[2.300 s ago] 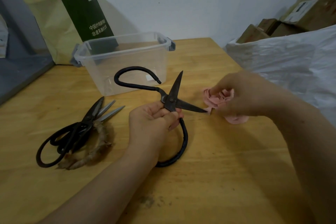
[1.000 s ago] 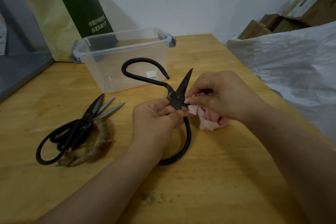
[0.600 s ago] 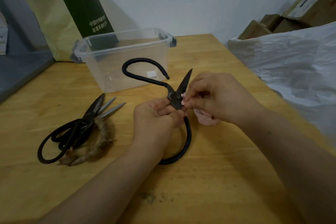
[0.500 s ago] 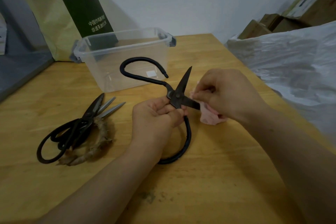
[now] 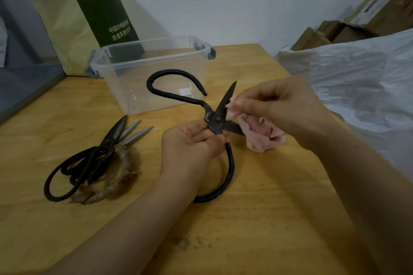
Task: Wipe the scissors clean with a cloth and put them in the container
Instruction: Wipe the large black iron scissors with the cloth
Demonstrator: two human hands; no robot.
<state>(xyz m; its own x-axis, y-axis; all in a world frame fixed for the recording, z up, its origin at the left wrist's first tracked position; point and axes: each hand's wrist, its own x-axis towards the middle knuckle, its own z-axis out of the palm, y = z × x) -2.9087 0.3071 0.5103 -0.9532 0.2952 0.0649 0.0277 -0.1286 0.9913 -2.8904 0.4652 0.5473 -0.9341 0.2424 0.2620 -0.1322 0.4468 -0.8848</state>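
- Scissors (image 5: 215, 119): held open over the middle of the bench (image 5: 268, 207), at 5 o'clock from the container (image 5: 125, 82). One blade points to 1 o'clock. The other points to 4 o'clock, its tip buried in the cloth (image 5: 261, 138). The loops lie at 11 and 6 o'clock, so the long axis runs roughly 12 to 6.
- Left hand (image 5: 190, 149): clamps the pivot between thumb and fingers.
- Right hand (image 5: 279, 107): pinches the cloth.
- Change: half a second ago the pinch sat on the 4 o'clock blade. Now it meets the 1 o'clock blade's edge. Wiping is probably passing from blade to blade, and the container holds no scissors.
- Spare scissors (image 5: 93, 156): on the bench at 9 o'clock.
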